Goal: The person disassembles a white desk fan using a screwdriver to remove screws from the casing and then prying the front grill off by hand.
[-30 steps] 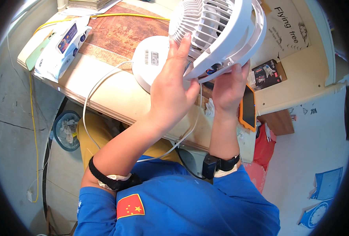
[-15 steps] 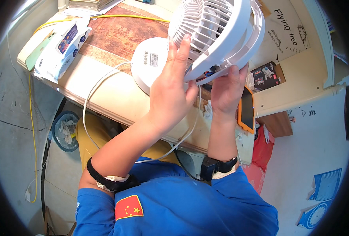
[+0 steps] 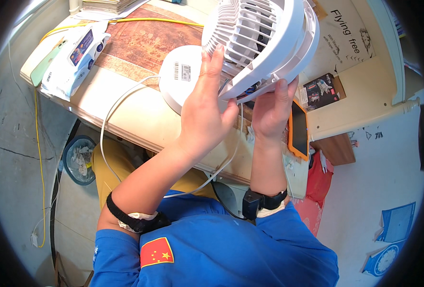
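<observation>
A white electric fan (image 3: 273,60) lies tilted on its side over the desk. Its slatted grille faces away to the left, and small wires show in a gap near its lower edge. The round white base (image 3: 171,88), carrying a barcode label, sticks out to the left. My left hand (image 3: 205,103) holds the grille side, fingers stretched along the slats and thumb at the lower rim. From the right, my right hand (image 3: 273,112) grips the outer ring, thumb on its lower edge and the other fingers partly hidden behind. A white cord (image 3: 108,115) loops from the base towards my lap.
Wet-wipe packaging (image 3: 76,62) and a green flat object (image 3: 44,67) lie at the desk's left. An orange-framed tablet (image 3: 298,131) and a dark box (image 3: 321,92) are to the right. A yellow cable (image 3: 150,20) crosses the back. A bin (image 3: 80,160) stands on the floor.
The fan's head and both my hands have shifted slightly left. My grip on the fan looks the same.
</observation>
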Available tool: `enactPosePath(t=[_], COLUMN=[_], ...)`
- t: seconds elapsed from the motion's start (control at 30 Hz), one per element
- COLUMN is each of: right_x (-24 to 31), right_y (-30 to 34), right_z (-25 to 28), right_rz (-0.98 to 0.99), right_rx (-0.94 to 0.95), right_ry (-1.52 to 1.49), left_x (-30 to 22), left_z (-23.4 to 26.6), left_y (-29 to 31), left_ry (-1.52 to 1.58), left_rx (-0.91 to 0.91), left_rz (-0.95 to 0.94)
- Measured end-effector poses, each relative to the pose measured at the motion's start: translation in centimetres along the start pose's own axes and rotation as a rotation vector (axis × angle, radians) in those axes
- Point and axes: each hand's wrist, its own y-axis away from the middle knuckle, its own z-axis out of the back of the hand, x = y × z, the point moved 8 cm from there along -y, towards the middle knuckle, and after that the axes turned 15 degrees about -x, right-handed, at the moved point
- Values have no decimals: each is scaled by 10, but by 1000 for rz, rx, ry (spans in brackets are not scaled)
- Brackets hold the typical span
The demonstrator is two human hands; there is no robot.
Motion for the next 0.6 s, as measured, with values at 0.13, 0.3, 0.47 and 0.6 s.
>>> enactPosePath(t=[0.13, 0.3, 0.47, 0.6], right_x=[1, 1, 2, -1], right_y=[-1, -3, -2, 2], right_z=[5, 4, -1, -9], right_rz=[-8, -62, 25, 33], right_rx=[-23, 21, 35, 78], right_ry=[2, -13, 28, 19], left_x=[-6, -7, -3, 4], left_z=[0, 0, 1, 6], left_y=[-1, -1, -6, -8], left_ry=[-37, -92, -113, -57], left_rx=[16, 54, 58, 2], left_rz=[-39, -11, 5, 79])
